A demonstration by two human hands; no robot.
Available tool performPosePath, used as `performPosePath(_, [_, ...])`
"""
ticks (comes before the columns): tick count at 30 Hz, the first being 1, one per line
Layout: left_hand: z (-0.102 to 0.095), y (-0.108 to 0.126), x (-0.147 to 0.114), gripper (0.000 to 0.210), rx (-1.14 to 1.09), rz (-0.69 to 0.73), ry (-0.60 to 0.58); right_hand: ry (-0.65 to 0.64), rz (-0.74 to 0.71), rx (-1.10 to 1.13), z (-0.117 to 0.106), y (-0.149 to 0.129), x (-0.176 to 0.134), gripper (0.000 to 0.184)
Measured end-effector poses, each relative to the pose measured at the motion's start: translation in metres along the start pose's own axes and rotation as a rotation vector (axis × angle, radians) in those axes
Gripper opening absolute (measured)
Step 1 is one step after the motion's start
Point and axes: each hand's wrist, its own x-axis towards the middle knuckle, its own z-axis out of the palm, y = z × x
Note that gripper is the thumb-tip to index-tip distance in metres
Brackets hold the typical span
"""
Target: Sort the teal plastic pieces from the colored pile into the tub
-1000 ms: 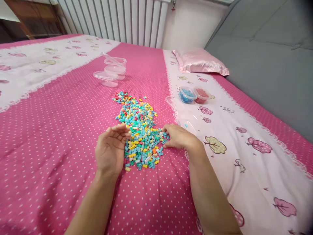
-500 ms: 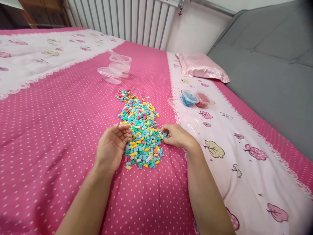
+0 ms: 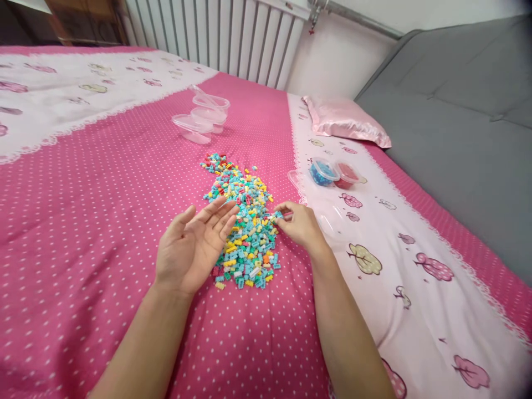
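Head view shows left hand (image 3: 192, 247) spread, right hand (image 3: 300, 224) pinching a blue brick (image 3: 278, 214).

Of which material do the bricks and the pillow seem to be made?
Bricks: probably moulded plastic, given their even, bright colours and small blocky shapes; gloss unclear.
Pillow: seemingly satin-like fabric, glossy, from the pale sheen on its surface; fibre unclear.

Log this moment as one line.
left hand: open, palm up, near brick pile | right hand: pinching blue brick | brick pile: on pink dotted bedspread
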Motion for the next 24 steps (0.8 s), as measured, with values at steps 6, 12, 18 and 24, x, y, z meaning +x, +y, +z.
performPosePath(6, [0.002,-0.002,-0.005,0.062,-0.106,-0.156,-0.158,0.066,0.017,0.179,0.007,-0.002,0.002,0.026])
performPosePath(12, [0.005,-0.007,-0.009,0.071,-0.119,-0.343,-0.218,0.078,0.009,0.327,0.003,-0.010,-0.001,0.028])
performPosePath(18, [0.003,-0.015,-0.006,0.061,-0.087,-0.443,-0.196,-0.104,-0.099,0.450,-0.014,-0.043,-0.021,0.029])
performPosePath(24, [0.005,-0.015,-0.006,0.051,-0.112,-0.414,-0.247,-0.204,-0.261,0.449,-0.023,-0.066,-0.038,0.038])
